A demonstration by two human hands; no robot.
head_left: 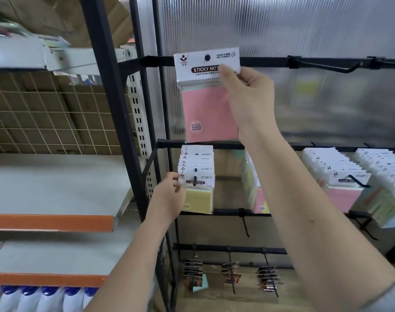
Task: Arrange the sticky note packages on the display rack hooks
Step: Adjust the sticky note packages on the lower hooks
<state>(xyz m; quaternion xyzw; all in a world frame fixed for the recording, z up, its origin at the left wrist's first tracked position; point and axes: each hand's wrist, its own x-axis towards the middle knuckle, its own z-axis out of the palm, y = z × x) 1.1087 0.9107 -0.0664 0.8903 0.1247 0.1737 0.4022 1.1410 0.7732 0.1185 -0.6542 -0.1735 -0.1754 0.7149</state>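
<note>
While the right hand (248, 93) pinches the white header card of a pink sticky note package (206, 95) between thumb and fingers, the package hangs flat against the top black crossbar (266, 61) of the display rack, its round hang hole level with the bar. A bare black hook (327, 65) juts from that same bar off to the right, well apart from the package. Lower down, the left hand (169, 197) has its fingers curled onto the left edge of a stack of yellow sticky note packages (197, 181) threaded on a hook under the second crossbar (205, 144). To the right on that level hang further stacks of packages (342, 176), pink and pale green, partly hidden by the right forearm. At the bottom bar, small dark-carded items (230, 274) hang on three hooks. Left of the rack stand grey shelves with orange edges (52, 221), and white bottles with blue caps (43, 298) sit beneath them.
</note>
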